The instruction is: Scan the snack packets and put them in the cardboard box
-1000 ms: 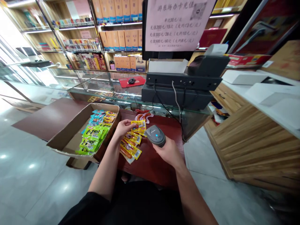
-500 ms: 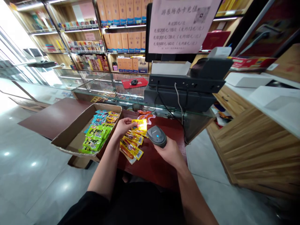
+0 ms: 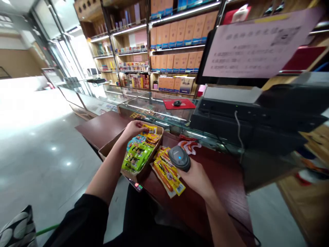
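My left hand [image 3: 134, 129] pinches a small yellow snack packet [image 3: 151, 129] over the far end of an open cardboard box [image 3: 159, 136]. Inside the box lie green packets [image 3: 137, 156], blue packets [image 3: 136, 140] and more yellow ones. In my right hand [image 3: 196, 178] is a dark grey barcode scanner [image 3: 180, 157] with a lit blue light, its head above the table. Left of and below the scanner, several yellow sausage packets [image 3: 168, 173] lie in a loose pile beside the box. Clear-wrapped red sausages [image 3: 189, 145] rest farther back.
The dark red table [image 3: 218, 192] meets a glass display counter [image 3: 144, 103]. On the counter are a red mat [image 3: 169, 104] with a mouse [image 3: 177, 103], and a monitor bearing a pink paper sign [image 3: 246, 48]. A phone [image 3: 136, 185] shows below the box. Boxed goods fill the shelves behind.
My left hand has carried the yellow packet left, from beside the scanner to over the box. The view has turned left. My right hand still holds the scanner.
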Motion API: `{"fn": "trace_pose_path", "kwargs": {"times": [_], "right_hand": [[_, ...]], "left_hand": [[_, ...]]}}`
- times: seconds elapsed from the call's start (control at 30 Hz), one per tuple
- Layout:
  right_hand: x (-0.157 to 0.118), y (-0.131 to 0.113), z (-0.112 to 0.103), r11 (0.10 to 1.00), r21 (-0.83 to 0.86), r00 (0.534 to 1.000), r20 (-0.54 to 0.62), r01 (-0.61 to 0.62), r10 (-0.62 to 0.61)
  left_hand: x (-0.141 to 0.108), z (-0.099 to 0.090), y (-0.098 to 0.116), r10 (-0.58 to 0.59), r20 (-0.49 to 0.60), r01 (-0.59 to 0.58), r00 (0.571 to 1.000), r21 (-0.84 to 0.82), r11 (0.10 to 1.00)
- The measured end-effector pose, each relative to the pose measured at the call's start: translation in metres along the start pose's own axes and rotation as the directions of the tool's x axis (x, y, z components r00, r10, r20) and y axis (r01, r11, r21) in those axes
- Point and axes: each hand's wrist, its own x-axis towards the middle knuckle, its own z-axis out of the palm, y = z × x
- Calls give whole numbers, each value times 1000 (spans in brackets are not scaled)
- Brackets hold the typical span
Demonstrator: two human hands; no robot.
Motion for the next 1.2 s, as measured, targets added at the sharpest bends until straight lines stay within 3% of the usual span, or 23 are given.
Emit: {"fn": "trace_pose_path", "kwargs": {"times": [0.2, 0.37, 0.47, 0.53, 0.63, 0.7, 0.8, 0.93, 1.1, 1.2], "right_hand": [[17, -15, 27, 998, -56, 999, 33, 28, -26], [22, -16, 37, 997, -64, 998, 34, 48, -46], [22, -18, 38, 998, -45, 999, 28, 46, -45], [21, -19, 35, 999, -24, 999, 25, 39, -38], [18, -19, 29, 1000, 6, 999, 22, 27, -28], [15, -16, 22, 1000, 27, 1000, 11, 14, -14], [9, -4, 10, 998, 42, 999, -12, -39, 39], [-4, 19, -13, 993, -3, 989, -91, -119, 118], [-25, 51, -45, 986, -44, 966, -211, -160, 148], [-36, 71, -59, 969, -68, 939, -273, -236, 210]], "left_hand": [[22, -2, -39, -103, 60, 96, 993, 109, 989], [21, 14, -47, -133, 169, 84, 976, 272, 959], [17, 20, -41, -99, 206, 12, 973, 386, 922], [15, 22, -32, -41, 158, -44, 987, 497, 867], [12, 29, -10, 53, 87, -95, 995, 608, 788], [10, 40, 9, 91, 97, -131, 991, 601, 788], [7, 71, 36, 143, 171, -214, 975, 542, 813], [6, 133, 58, 157, 305, -296, 939, 487, 822], [5, 215, 62, 97, 417, -333, 904, 541, 772], [4, 254, 58, 124, 523, -442, 843, 542, 715]]}}
